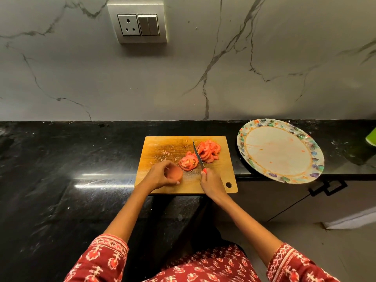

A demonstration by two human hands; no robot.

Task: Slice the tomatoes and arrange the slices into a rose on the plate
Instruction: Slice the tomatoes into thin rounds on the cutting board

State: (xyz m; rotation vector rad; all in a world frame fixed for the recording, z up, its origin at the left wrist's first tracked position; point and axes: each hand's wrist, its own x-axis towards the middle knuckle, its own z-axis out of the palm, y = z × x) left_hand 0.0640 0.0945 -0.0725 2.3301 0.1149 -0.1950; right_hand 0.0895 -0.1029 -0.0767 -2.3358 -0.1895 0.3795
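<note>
A wooden cutting board [162,145] lies on the black counter. My left hand [160,176] grips the remaining piece of a tomato [176,173] at the board's near left. My right hand [211,182] holds a red-handled knife [198,155], whose blade points away from me between two groups of cut tomato. A few slices [188,162] lie just left of the blade. A larger pile of slices [209,150] lies to its right. The patterned plate [280,151] stands to the right of the board and holds only smears of juice.
The black counter [71,159] stretches far to the left; its edge steps back under the plate, which overhangs it. A marble wall with a socket panel [138,23] rises behind. A green object [371,137] shows at the right edge. Cabinet handles [327,187] sit below the plate.
</note>
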